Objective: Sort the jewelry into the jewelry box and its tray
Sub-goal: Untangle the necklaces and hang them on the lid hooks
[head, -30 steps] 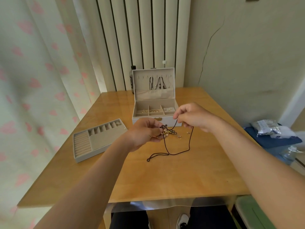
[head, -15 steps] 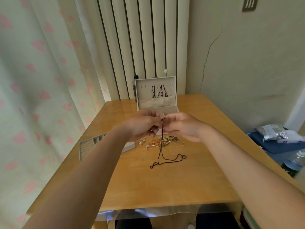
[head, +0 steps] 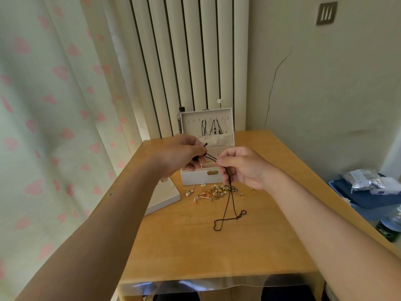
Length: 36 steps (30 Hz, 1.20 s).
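Pinches a dark cord necklace [head: 228, 183] near its knotted end in the left grip [head: 182, 153] and a little farther along in the right grip [head: 243, 168], both closed tight on it above the open jewelry box [head: 199, 180]. Lets the rest hang toward the counter [head: 217, 257], its tail looped near the counter's middle beside loose earrings [head: 214, 192]. Aims the held end at the lid [head: 227, 118], directly behind and nearer the left.
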### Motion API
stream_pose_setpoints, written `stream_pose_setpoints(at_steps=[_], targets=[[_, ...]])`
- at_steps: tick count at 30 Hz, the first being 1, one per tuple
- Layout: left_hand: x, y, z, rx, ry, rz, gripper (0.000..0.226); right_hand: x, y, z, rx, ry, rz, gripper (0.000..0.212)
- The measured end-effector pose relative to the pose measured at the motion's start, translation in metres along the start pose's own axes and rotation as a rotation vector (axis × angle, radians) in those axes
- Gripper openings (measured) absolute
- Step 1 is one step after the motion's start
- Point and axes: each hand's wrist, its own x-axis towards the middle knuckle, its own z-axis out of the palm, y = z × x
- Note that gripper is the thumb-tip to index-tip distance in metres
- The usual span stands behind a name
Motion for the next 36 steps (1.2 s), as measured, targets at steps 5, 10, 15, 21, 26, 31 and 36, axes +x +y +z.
stream_pose_setpoints(at_steps=[5,10,15,21,26,31,36], targets=[[-0.005,-0.009,0.001,-0.185,0.032,-0.019,0.009,-0.001,-0.009,-0.005,-0.137,0.029,0.033,0.011],[-0.01,-0.025,0.003,-0.371,-0.013,-0.058,0.011,0.002,-0.018,-0.009,-0.281,0.091,0.051,0.006],[-0.012,-0.048,0.02,-0.546,-0.02,-0.071,0.007,0.012,-0.033,-0.002,-0.374,0.133,0.011,0.006],[-0.006,-0.072,0.03,-0.756,-0.077,-0.04,0.011,0.026,-0.042,0.013,-0.546,0.103,-0.032,0.012],[0.005,-0.079,0.029,-0.648,-0.046,-0.047,0.022,0.046,-0.04,0.018,-0.644,0.077,-0.089,0.018],[0.03,-0.075,0.016,-0.604,-0.048,0.002,0.029,0.066,-0.032,0.012,-0.679,0.012,-0.142,0.012],[0.064,-0.081,0.004,-0.541,-0.121,0.043,0.019,0.083,-0.023,-0.001,-0.634,-0.035,-0.209,0.013]])
